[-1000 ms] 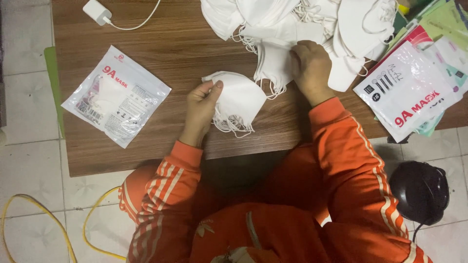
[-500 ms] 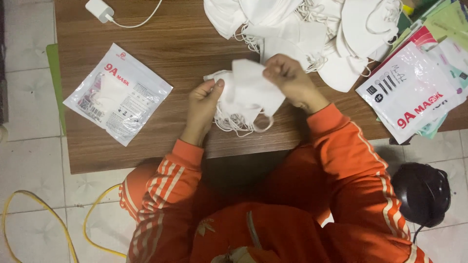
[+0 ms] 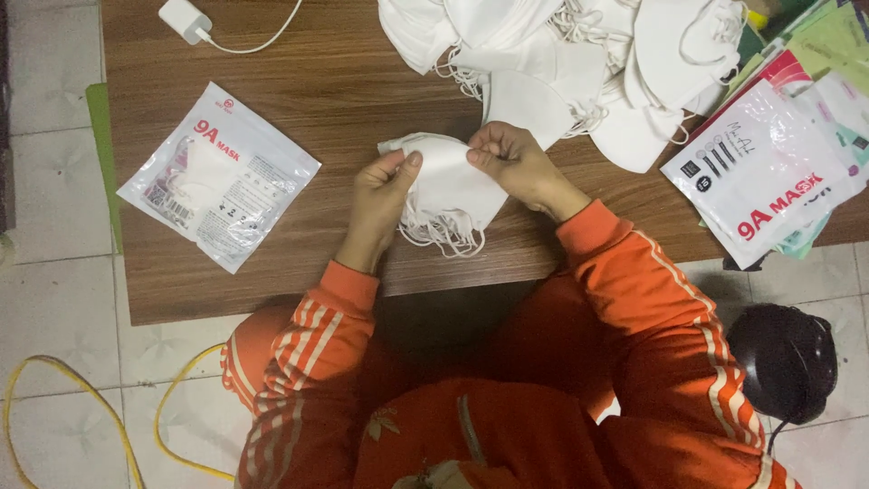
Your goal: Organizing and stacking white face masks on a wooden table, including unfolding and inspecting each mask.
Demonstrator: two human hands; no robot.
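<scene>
I see both hands over the brown wooden table [image 3: 317, 272]. My left hand [image 3: 382, 201] and my right hand [image 3: 518, 165] each pinch the top edge of a small stack of white face masks [image 3: 453, 186]. Thumbs and fingers are pressed shut on the cloth. The stack sits just above the table, right in front of me, near the table's front edge.

I think the masks are very light and soft. They bend and flop, so they need a hold on both ends. The thin ear loops [image 3: 444, 237] hang down below the stack and look tangly. I think they could catch on things. The folded top edge looks like the best place to grip.

Just behind my right hand lies a big heap of loose white masks [image 3: 579, 54]. It is very close, so loops from there could snag. On the left lies a clear packet with masks inside [image 3: 220, 177], well apart from my hands. On the right is a pile of empty packets [image 3: 769, 167]. A white charger with its cord [image 3: 186, 20] sits at the far left corner. A yellow cable [image 3: 63, 398] and a black helmet [image 3: 783, 362] are on the tiled floor.
</scene>
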